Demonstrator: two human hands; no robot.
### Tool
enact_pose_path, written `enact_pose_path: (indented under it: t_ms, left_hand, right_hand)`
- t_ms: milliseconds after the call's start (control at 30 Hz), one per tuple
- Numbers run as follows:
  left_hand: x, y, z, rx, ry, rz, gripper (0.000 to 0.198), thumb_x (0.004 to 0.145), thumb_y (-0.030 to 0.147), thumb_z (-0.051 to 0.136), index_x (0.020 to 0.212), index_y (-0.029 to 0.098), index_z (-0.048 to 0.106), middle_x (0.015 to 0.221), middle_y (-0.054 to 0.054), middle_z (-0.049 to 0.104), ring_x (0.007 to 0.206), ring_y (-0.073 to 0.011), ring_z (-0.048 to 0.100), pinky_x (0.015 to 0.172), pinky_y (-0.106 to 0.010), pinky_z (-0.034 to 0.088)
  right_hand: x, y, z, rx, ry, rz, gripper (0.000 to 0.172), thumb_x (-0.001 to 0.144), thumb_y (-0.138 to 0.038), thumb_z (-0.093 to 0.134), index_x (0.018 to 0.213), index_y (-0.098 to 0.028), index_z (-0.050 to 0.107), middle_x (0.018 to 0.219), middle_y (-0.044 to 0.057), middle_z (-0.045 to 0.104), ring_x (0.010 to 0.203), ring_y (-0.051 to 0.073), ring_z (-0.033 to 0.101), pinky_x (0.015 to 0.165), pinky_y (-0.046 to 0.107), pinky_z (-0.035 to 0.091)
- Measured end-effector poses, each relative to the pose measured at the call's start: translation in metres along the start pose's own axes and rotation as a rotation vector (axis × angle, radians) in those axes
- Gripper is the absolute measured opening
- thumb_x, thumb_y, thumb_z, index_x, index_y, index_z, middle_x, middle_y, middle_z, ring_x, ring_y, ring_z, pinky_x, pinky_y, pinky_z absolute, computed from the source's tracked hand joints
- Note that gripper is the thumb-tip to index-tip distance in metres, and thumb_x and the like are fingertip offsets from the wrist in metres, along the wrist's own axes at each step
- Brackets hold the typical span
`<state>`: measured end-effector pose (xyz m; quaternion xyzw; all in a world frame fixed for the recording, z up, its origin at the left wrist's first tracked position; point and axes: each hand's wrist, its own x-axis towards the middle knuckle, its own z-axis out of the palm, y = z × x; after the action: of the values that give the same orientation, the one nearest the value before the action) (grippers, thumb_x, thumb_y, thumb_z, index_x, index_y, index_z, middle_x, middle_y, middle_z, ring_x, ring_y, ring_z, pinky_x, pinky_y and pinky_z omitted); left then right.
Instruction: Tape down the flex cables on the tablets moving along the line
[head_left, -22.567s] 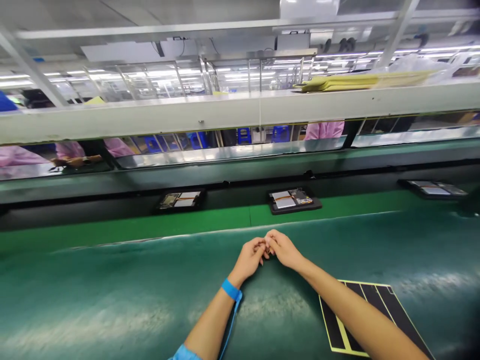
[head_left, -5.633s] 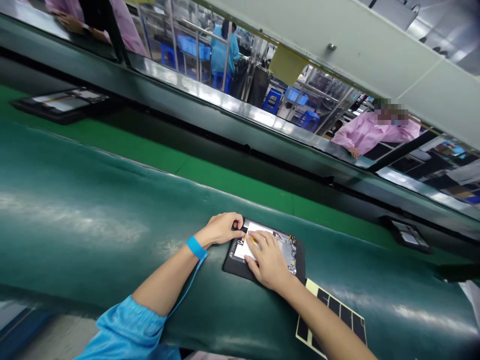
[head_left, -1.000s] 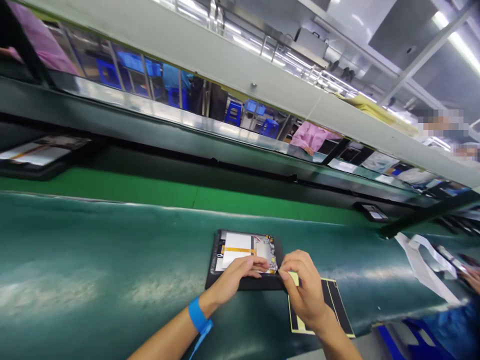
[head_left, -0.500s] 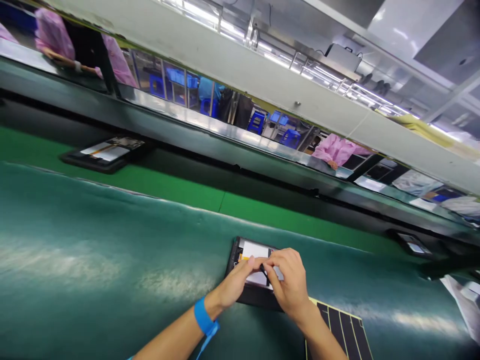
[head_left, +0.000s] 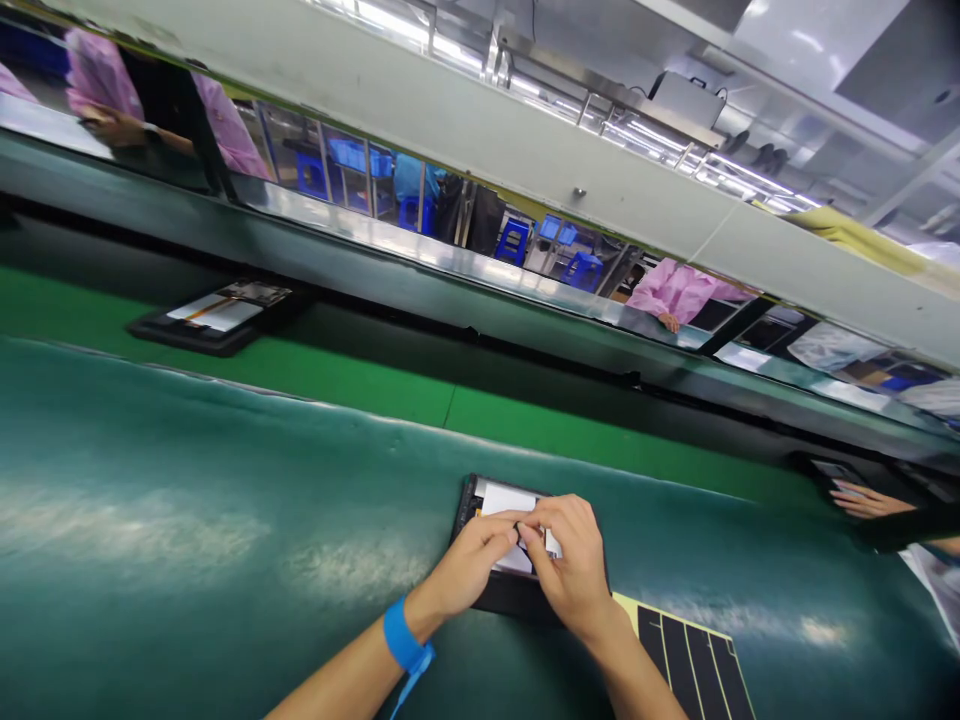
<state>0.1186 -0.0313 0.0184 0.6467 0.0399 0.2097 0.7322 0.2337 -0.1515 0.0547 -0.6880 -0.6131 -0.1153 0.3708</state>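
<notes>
An opened tablet (head_left: pixel 517 500) with a white inner panel lies in a black tray (head_left: pixel 517 597) on the green bench. Over it my two hands meet at the fingertips. My right hand (head_left: pixel 570 560) pinches a small black strip (head_left: pixel 517 528), mostly hidden by the fingers. My left hand (head_left: pixel 472 565), with a blue band (head_left: pixel 403 638) on its wrist, has thumb and forefinger closed on the same strip. By my right forearm lies a yellow sheet (head_left: pixel 626 606) bearing black strips (head_left: pixel 686 660).
Beyond the bench edge runs a green conveyor belt (head_left: pixel 375 397). Another opened tablet (head_left: pixel 217 312) is on it at left. At far right a co-worker's hand (head_left: pixel 870 500) touches a tablet (head_left: pixel 829 470). People in pink (head_left: pixel 682 287) sit behind the partition.
My left fingers have drawn in and closed at the black strip, which showed more plainly before. A co-worker's hand has come to the tablet at far right.
</notes>
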Motion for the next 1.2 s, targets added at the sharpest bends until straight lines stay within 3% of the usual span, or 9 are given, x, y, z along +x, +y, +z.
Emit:
enact_pose_path:
  t_ms: [400, 700, 833, 933, 1200]
  left_hand:
    - [-0.002, -0.005, 0.000, -0.026, -0.028, -0.014, 0.040, 0.095, 0.043, 0.051, 0.105, 0.018, 0.081, 0.120, -0.010, 0.075, 0.112, -0.0292, 0.067, 0.107, -0.044, 0.045]
    - [-0.004, -0.013, -0.009, -0.385, 0.163, -0.034, 0.045, 0.089, 0.042, 0.058, 0.117, 0.011, 0.075, 0.113, -0.017, 0.076, 0.106, -0.0316, 0.069, 0.096, -0.045, 0.051]
    - [-0.004, -0.015, -0.013, -0.537, 0.248, -0.043, 0.050, 0.089, 0.040, 0.057, 0.128, 0.011, 0.068, 0.115, -0.018, 0.075, 0.104, -0.0303, 0.071, 0.101, -0.049, 0.050]
    - [-0.005, -0.015, -0.015, -0.529, 0.296, -0.063, 0.055, 0.092, 0.043, 0.052, 0.136, 0.011, 0.060, 0.121, -0.019, 0.073, 0.114, -0.0320, 0.068, 0.107, -0.053, 0.046]
    - [-0.013, -0.018, -0.002, -0.435, 0.258, -0.086, 0.060, 0.095, 0.049, 0.058, 0.144, 0.014, 0.055, 0.140, -0.018, 0.063, 0.134, -0.0345, 0.056, 0.119, -0.054, 0.035]
  right_hand:
    - [-0.010, 0.008, 0.003, 0.296, 0.058, 0.302, 0.014, 0.100, -0.034, 0.055, 0.100, -0.022, 0.063, 0.093, 0.005, 0.070, 0.087, 0.019, 0.068, 0.078, 0.031, 0.053]
    - [-0.027, 0.026, 0.023, 0.604, -0.037, 0.502, 0.033, 0.101, -0.046, 0.055, 0.124, -0.022, 0.059, 0.109, 0.010, 0.074, 0.100, 0.023, 0.073, 0.087, 0.036, 0.060]
    - [-0.029, 0.027, 0.030, 0.610, -0.054, 0.497, 0.033, 0.100, -0.045, 0.056, 0.123, -0.022, 0.060, 0.103, 0.008, 0.074, 0.093, 0.022, 0.073, 0.081, 0.034, 0.061]
    - [-0.029, 0.024, 0.033, 0.462, 0.031, 0.429, 0.028, 0.097, -0.041, 0.062, 0.118, -0.022, 0.063, 0.103, 0.008, 0.070, 0.083, 0.019, 0.070, 0.072, 0.030, 0.059]
    - [-0.025, 0.011, 0.040, 0.178, 0.186, 0.213, 0.015, 0.092, -0.030, 0.068, 0.101, -0.022, 0.060, 0.097, 0.008, 0.067, 0.086, 0.021, 0.065, 0.072, 0.034, 0.055]
